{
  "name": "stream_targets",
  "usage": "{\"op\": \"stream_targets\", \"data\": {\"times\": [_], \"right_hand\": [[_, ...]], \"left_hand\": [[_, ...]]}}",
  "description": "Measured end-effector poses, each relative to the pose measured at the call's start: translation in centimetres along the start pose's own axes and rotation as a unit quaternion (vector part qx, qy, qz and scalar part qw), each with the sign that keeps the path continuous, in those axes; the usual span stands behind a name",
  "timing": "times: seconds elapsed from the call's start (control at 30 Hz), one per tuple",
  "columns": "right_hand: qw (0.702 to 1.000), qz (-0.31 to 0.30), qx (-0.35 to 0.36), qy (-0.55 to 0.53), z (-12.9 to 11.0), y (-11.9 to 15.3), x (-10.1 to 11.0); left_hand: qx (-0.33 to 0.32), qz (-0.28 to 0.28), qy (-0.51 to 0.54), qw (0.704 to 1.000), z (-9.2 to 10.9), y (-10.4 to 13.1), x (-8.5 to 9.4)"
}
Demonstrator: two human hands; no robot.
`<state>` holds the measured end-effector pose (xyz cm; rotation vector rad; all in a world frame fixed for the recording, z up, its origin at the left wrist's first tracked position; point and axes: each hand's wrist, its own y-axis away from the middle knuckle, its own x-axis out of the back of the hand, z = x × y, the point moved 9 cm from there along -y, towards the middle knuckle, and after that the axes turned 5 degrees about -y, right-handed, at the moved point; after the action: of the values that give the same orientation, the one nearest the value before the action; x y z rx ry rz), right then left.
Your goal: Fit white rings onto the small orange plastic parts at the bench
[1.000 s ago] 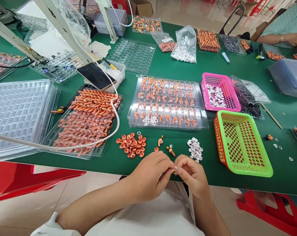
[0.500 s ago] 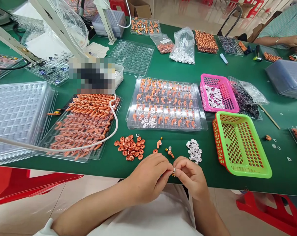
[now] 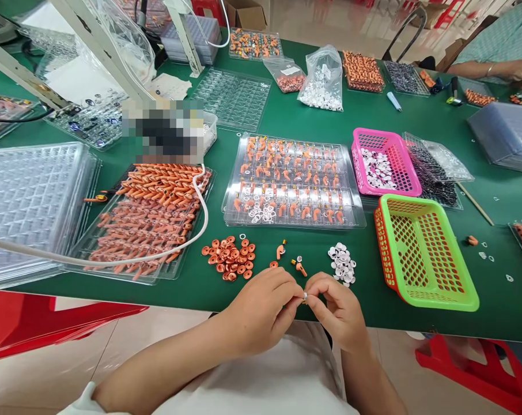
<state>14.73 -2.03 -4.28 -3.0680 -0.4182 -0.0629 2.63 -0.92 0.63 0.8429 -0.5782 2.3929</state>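
Note:
At the table's near edge, my left hand and my right hand meet fingertip to fingertip. Both are closed in a pinch on one small part, whitish with a bit of yellow; the fingers cover most of it. Just beyond them lie an orange curved piece with a yellow end and a second orange piece. A pile of copper-coloured round discs is left of these. White round pieces are heaped to the right.
Clear trays with orange parts lie ahead, white rings on top. A pink basket holds white pieces; a green basket stands nearer. Left are a tray of orange parts and a white cable. Another person's hand shows far right.
My hands stay together on the small part, with barely any movement. The view has shifted very slightly.

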Motion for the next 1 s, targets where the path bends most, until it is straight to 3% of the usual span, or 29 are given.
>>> {"op": "stream_targets", "data": {"times": [1.0], "right_hand": [[0.999, 0.016, 0.017, 0.023, -0.52, 0.3, 0.15]], "left_hand": [[0.025, 0.0, 0.015, 1.0, -0.23, -0.06, -0.25]]}}
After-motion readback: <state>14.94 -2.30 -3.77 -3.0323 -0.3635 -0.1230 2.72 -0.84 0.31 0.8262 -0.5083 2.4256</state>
